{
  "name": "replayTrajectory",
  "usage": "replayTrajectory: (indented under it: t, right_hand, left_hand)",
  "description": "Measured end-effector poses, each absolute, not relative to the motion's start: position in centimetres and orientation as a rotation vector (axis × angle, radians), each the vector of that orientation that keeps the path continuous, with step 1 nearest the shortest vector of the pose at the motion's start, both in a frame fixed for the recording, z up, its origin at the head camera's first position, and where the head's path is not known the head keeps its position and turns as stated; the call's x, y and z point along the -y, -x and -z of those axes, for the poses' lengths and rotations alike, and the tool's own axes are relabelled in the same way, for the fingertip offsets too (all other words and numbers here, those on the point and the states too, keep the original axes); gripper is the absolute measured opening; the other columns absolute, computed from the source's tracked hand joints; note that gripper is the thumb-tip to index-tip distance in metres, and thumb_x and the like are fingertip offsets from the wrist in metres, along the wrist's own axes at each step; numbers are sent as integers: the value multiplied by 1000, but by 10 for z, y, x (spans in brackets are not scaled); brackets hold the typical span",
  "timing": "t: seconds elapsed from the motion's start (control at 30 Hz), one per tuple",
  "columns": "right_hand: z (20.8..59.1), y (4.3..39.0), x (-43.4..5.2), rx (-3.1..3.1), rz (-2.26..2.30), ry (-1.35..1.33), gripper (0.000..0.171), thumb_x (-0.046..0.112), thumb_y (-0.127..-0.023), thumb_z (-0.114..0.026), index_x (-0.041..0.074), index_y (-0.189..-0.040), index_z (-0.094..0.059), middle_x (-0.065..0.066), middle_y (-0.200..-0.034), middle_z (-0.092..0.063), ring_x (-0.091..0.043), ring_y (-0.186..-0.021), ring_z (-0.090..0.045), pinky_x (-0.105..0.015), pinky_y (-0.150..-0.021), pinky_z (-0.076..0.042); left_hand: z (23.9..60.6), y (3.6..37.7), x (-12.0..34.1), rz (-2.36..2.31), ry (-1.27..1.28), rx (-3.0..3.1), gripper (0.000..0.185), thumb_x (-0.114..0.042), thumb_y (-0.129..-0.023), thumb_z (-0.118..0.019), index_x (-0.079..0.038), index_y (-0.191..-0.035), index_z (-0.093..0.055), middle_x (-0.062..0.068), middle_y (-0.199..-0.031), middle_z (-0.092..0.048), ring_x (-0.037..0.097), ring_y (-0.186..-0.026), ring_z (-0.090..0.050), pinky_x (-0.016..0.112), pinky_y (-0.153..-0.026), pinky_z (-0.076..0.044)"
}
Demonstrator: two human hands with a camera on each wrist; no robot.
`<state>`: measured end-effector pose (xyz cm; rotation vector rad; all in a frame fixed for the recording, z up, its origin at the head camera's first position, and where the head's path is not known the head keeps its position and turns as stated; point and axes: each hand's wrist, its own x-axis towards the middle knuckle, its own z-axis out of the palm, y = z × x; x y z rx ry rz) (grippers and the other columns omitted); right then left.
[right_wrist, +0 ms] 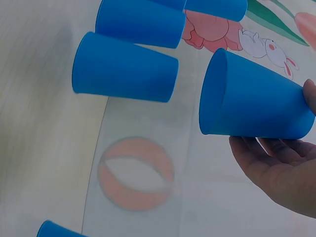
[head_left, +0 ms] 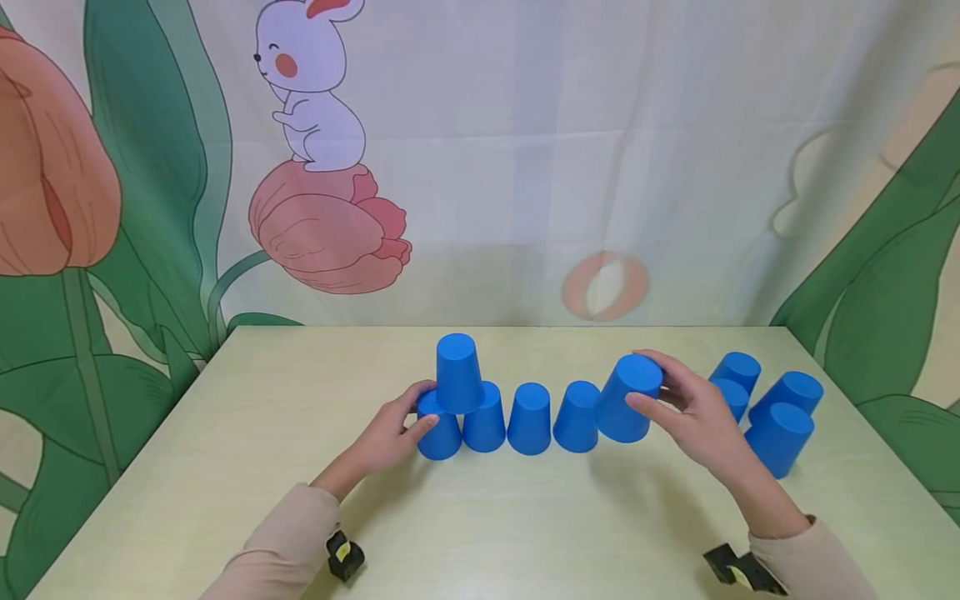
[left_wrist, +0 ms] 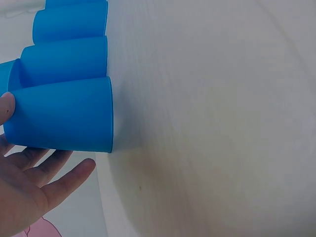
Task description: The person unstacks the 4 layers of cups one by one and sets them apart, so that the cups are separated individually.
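Note:
A row of several upside-down blue cups (head_left: 529,419) stands on the table, with one more blue cup (head_left: 458,372) resting across the two at the left end. My left hand (head_left: 392,429) holds the leftmost cup (head_left: 439,436) of the row between thumb and fingers; in the left wrist view that cup (left_wrist: 61,116) stands on the table. To the right of the row, my right hand (head_left: 693,414) grips another upside-down blue cup (head_left: 628,400), slightly tilted. The right wrist view shows this held cup (right_wrist: 256,96) off the table, apart from the cup at the row's right end (right_wrist: 126,69).
Several more upside-down blue cups (head_left: 780,437) stand grouped at the table's right side, beyond my right hand. Behind the pale wooden table (head_left: 525,525) hangs a curtain (head_left: 480,208) printed with a rabbit and flowers.

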<state>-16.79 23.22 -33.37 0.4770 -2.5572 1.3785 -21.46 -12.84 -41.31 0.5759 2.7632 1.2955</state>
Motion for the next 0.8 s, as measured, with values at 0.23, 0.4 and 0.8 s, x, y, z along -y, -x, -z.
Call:
replayTrajectory:
  t: [0.23,0.4,0.8]
  right_hand:
    - [337,167,-246,2562,-1349,-448,53,19,-89,-59,3,-135,-39,-23,-127,-48,-43,-111,-49,-57,-87,-41]
    - [339,168,-257,2572,-1304,-411,52,23,-89,-60,2,-133,-40,-23,-125,-49,-43,-109,-50,-59,-86,-40]
    - [354,179,-287,2652,-1231,-317,58,30,-89,-60,1,-134,-38,-26,-124,-48,-45,-108,-50,-60,-86,-40]
  left_hand:
    - [411,213,128,-1289,-564,-2760,52,-20,-93,-52,-4,-138,-31,20,-133,-44,39,-117,-45,51,-85,-46]
    - [410,214,128,-1285,-572,-2759,52,-20,-93,-52,-4,-138,-30,20,-133,-44,39,-116,-46,51,-85,-46]
    - [409,213,127,-1279,-561,-2761,53,-20,-93,-53,-3,-138,-30,20,-133,-44,39,-117,-46,50,-85,-46]
